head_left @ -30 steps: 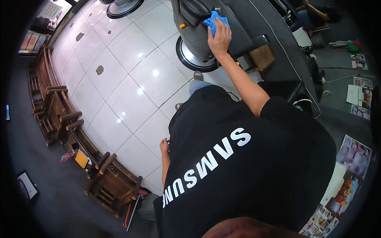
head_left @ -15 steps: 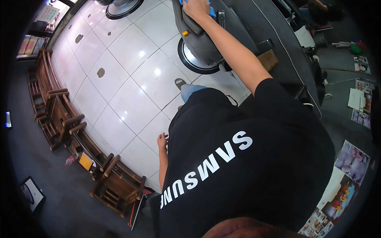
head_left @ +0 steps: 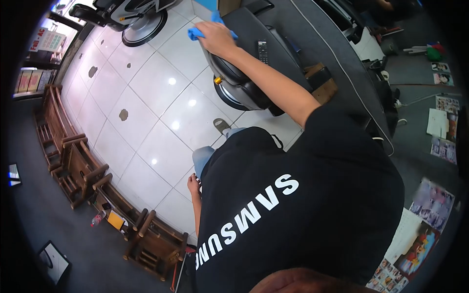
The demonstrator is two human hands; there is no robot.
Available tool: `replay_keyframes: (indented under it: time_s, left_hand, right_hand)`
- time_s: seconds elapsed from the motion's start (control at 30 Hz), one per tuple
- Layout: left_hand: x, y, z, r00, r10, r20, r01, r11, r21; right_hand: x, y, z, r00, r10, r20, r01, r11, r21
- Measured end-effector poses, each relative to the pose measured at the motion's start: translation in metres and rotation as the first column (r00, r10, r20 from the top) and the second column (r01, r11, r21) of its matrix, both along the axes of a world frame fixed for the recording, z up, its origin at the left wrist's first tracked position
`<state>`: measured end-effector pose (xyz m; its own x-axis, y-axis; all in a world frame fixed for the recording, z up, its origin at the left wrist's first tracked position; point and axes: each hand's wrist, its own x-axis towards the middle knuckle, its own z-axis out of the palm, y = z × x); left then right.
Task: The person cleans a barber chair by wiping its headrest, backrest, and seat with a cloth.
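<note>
Toward 12 o'clock, at the upper-left edge of a dark padded chair (head_left: pixel 239 29), the right hand (head_left: pixel 215 38) has a crumpled blue cloth (head_left: pixel 196 33) bunched under its fingers. Its grip is closed over the fabric, with folds poking out on both sides of the hand. The bare forearm reaches across the chair from a black short sleeve at 2 o'clock.

Just beside that forearm, between 12 and 1 o'clock, a slim black remote control (head_left: pixel 263 51) with rows of pale buttons lies on the dark padding. An orange-yellow knob (head_left: pixel 218 80) sticks out from the chair's side, above a round metal base with a black rim (head_left: pixel 227 97). A brown cardboard box (head_left: pixel 326 93) sits at 2 o'clock, near the chair.

Toward 7 o'clock, the left hand (head_left: pixel 194 184) hangs beside the black T-shirt with white lettering (head_left: pixel 312 210), its fingers slightly curled; whether its grip has hold of anything, I cannot tell. It is well apart from the cloth.

White floor tiles (head_left: pixel 141 117) spread from 8 to 11 o'clock, bordered by brown wooden seats (head_left: pixel 80 168) around 8 and 9 o'clock. At 11 o'clock stands a second black chair (head_left: pixel 110 12) on a round base.
</note>
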<state>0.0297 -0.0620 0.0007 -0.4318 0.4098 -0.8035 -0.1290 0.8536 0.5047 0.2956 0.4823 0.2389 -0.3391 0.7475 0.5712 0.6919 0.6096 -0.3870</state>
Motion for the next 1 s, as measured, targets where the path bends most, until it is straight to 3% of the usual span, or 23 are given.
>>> replay_keyframes:
  time_s: [0.13,0.33,0.43,0.53,0.73,0.8,0.9,1.0]
  left_hand:
    - [-0.004,0.004,-0.002,1.0,-0.019,0.003,0.019,1.0,0.014]
    - [-0.013,0.024,0.002,0.991,-0.117,0.06,0.124,0.985,-0.12]
    - [-0.023,0.045,0.006,0.98,-0.195,0.05,0.2,0.971,-0.134]
    - [-0.031,0.064,0.001,0.995,-0.091,0.04,0.092,0.995,-0.034]
    - [-0.048,0.084,-0.018,0.996,-0.045,0.083,0.043,0.999,0.025]
    - [-0.051,0.082,-0.01,0.997,-0.025,0.076,0.024,1.0,0.01]
    - [-0.053,0.071,-0.005,0.998,0.026,0.061,-0.027,1.0,0.007]
    - [-0.049,0.043,-0.012,0.996,0.07,0.064,-0.069,0.998,-0.008]
  right_hand:
    - [0.036,-0.064,0.019,0.998,-0.044,0.055,0.05,0.993,-0.109]
    - [0.077,-0.148,0.054,0.991,-0.035,0.127,0.072,0.952,-0.299]
    - [0.057,-0.142,0.056,0.977,-0.107,0.184,0.149,0.962,-0.229]
    - [0.036,-0.092,0.029,0.968,-0.092,0.236,0.117,0.988,-0.098]
    - [-0.016,0.039,-0.006,0.893,-0.155,0.421,0.274,0.932,-0.238]
    - [-0.02,0.089,-0.039,0.944,-0.153,0.292,0.246,0.918,-0.312]
    - [-0.034,0.12,-0.067,0.905,-0.17,0.389,0.255,0.95,-0.179]
    - [-0.05,0.093,-0.034,0.801,0.213,0.559,0.047,0.909,-0.414]
